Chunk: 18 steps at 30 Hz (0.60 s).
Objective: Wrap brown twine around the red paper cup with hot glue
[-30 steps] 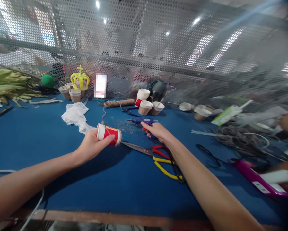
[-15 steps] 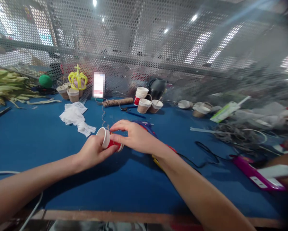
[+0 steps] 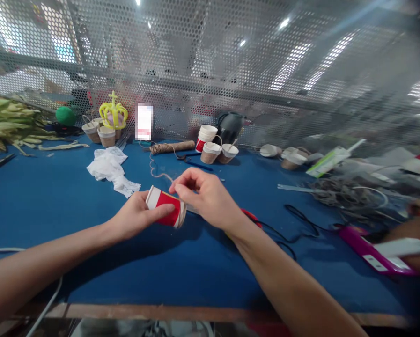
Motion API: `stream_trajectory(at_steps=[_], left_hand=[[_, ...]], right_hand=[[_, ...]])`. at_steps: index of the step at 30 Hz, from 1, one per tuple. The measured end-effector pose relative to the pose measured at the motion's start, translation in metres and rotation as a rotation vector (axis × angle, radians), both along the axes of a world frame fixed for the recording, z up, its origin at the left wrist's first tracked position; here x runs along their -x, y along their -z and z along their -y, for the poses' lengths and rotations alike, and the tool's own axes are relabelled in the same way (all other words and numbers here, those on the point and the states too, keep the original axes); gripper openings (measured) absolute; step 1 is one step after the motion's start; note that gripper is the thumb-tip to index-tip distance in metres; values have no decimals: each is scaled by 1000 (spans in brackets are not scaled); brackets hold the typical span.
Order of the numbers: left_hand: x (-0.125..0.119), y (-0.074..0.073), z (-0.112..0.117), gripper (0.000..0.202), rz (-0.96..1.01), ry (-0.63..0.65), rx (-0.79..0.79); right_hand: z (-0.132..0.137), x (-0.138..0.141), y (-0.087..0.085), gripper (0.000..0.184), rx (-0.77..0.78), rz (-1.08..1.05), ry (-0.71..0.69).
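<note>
Clamped left grip [image 3: 136,217] holds one red cup [image 3: 165,208]; right grip [image 3: 210,199] apparently pinches one twine [image 3: 157,171].

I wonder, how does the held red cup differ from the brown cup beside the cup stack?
The red cup lies sideways in the left hand; the brown cup stands upright on the table. Twine runs to the red cup, pinched by the right hand; nothing touches the brown cup. Both have white rims.

No readable text, labels or numbers anywhere.
</note>
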<state>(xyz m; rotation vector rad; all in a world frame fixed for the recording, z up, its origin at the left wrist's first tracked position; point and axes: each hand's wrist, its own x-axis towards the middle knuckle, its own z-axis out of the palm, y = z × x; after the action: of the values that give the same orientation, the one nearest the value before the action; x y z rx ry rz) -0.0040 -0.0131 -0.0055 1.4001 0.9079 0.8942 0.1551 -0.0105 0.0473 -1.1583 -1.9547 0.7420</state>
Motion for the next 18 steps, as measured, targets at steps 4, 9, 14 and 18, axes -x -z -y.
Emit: stream_trajectory(at_steps=[4,9,14,18], left_hand=[[-1,-2,-2,27,94,-20,166],[0,-1,-2,25,163,-9,255],[-1,-1,-2,23,199,-5,290],[-2,-1,-1,24,187,-17,292]], right_hand=[[-1,-11,-5,4,83,-172,-3],[-4,-18,-2,10,114,-260,-28],[-7,-21,3,8,119,-298,30],[-9,-20,7,8,121,-281,51]])
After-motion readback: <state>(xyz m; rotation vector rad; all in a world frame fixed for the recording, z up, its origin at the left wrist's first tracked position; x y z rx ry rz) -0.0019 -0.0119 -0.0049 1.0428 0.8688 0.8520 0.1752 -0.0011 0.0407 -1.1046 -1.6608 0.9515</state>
